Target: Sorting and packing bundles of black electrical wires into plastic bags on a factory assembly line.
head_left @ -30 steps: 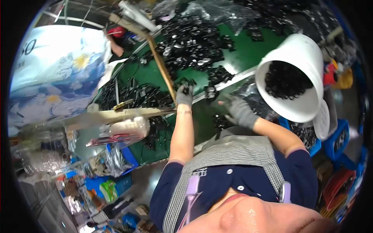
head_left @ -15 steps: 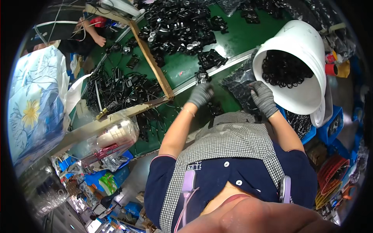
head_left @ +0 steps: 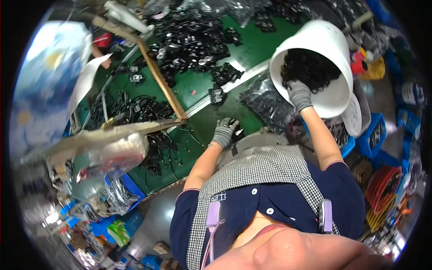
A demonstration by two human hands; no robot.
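My left hand [head_left: 223,132], in a grey glove, is at the near edge of the green table, its fingers closed over a small black part [head_left: 238,131] with a shiny spot. Farther off, a black part with clear pieces [head_left: 218,95] rests by the metal strip, apart from that hand. A white bucket [head_left: 339,42] lies tipped on its side with its mouth toward me. Inside it is a heap of black rings [head_left: 315,67]. My right hand [head_left: 299,94], also gloved, reaches over the bucket's lower rim to the rings; its fingertips are hidden among them.
Black plastic sheeting [head_left: 270,101] lies beside the bucket. Many black parts [head_left: 189,49] are piled across the far table. A wooden bar [head_left: 159,81] divides off tangled black cables [head_left: 130,108] on the left. Blue bins [head_left: 372,135] stand at right. Another person's hand [head_left: 105,63] shows at far left.
My right hand has gone from the black plastic sheeting into the bucket's mouth. My left hand has left the part at the metal strip and come nearer to me. The whole view has shifted.
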